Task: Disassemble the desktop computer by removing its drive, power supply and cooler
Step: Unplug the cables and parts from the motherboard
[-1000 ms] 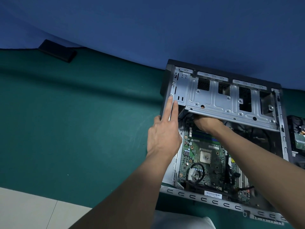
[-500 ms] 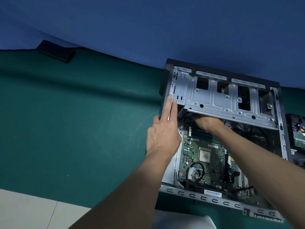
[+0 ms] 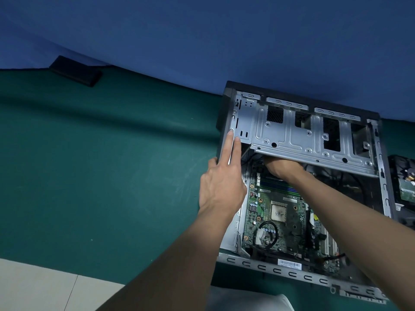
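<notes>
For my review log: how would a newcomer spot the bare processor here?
Look inside the open computer case lying on the green cloth, at its green motherboard. The processor is the only silvery square at the board's centre, smeared with grey residue.

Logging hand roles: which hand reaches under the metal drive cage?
The right hand, its fingers hidden beneath the drive cage. The left hand lies in full view, straight fingers on the left wall of the computer case.

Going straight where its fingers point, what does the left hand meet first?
The left hand lies on the grey metal computer case frame; sliding on, it probably meets the black outer panel.
</notes>
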`<state>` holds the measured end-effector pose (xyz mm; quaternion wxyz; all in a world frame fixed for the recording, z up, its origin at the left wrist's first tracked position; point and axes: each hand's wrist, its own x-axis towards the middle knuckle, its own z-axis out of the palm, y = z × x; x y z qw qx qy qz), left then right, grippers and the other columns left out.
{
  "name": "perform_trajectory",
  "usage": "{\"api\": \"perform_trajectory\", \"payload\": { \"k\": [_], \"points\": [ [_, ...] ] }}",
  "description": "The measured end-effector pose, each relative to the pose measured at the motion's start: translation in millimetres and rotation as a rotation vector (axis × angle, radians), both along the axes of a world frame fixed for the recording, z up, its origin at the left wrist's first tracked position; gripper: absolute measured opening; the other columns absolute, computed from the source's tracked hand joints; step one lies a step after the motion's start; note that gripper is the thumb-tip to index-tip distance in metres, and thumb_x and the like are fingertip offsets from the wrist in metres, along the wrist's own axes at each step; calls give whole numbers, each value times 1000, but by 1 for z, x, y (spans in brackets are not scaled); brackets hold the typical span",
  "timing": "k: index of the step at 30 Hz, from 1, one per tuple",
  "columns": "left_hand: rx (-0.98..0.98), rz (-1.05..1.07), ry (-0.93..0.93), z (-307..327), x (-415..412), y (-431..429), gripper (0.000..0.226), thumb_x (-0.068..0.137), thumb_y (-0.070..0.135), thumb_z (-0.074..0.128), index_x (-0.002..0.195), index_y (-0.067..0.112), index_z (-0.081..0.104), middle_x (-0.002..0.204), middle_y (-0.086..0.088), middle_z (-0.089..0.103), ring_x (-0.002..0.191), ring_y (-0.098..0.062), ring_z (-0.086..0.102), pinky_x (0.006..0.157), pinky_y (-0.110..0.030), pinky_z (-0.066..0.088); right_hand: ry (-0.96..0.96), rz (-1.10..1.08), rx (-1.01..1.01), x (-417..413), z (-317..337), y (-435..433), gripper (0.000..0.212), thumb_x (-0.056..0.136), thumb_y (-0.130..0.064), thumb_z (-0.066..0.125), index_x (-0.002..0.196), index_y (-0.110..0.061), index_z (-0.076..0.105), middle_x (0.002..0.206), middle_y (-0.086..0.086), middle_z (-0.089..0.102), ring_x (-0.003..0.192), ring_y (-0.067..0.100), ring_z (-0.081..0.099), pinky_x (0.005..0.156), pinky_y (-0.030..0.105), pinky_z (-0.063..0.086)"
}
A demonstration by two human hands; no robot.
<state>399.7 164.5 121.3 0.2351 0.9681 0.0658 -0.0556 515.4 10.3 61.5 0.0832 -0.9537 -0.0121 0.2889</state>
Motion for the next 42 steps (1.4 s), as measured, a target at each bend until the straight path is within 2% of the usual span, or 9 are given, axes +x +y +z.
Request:
{"api": "perform_trajectory", "payload": {
  "k": [2,6,12,17,21,25,29,34,42],
  "points": [
    [2,0,0,0,0,0,89,84,12,58,154,22,5,159,17,-19,102,-29,49,60,-35,35,0,10,-6,-1,1,2,31,101,-24,30,80,-21,52,97,7,61,82,21,55,89,36,45],
    [-4,2,-3,0,1,0,89,84,12,58,154,23,4,158,19,-20,106,-31,49,61,-34,36,68,-30,-17,-1,-1,-2,47,100,-43,21,119,-16,54,134,13,53,117,27,53,106,45,38],
    [-6,-3,-7,0,0,0,89,85,12,59,154,22,4,158,18,-20,108,-32,49,61,-34,37,-48,-164,99,-1,0,6,36,101,-19,30,65,-21,35,66,-4,43,58,11,41,72,33,41],
    [-8,-6,-3,1,0,0,89,85,12,59,154,23,3,158,18,-20,110,-33,49,62,-34,37,-26,-113,68,-3,0,1,30,101,-34,25,84,-18,44,87,1,50,84,20,50,87,40,48],
    [-4,-5,-2,2,0,0,88,85,12,58,154,22,4,159,17,-20,109,-31,49,63,-34,36,-72,-138,104,-1,-1,4,33,100,-20,33,68,-20,42,68,-3,49,67,18,50,66,26,41],
    [-6,-8,1,2,0,0,88,85,12,58,155,22,4,159,17,-20,109,-31,49,63,-34,37,-11,-134,74,-2,0,0,28,101,-33,26,87,-18,45,89,3,47,85,16,45,95,44,45],
    [-4,-7,3,2,0,1,88,85,12,58,155,22,4,158,17,-21,108,-31,49,62,-34,36,-48,-89,93,0,0,0,31,101,-23,33,72,-19,42,74,-1,51,70,16,50,89,40,49],
    [-1,-7,3,2,0,0,89,84,13,59,154,22,5,159,17,-19,105,-29,49,61,-34,35,13,-48,45,-1,2,-1,38,103,-37,28,117,-17,57,130,10,56,123,25,50,108,42,36],
    [-1,-9,9,3,0,1,89,84,12,59,154,22,4,159,16,-19,104,-29,49,61,-34,36,22,-22,80,-3,4,-3,37,104,-35,28,112,-14,57,122,11,59,119,26,53,106,37,37]
  ]
}}
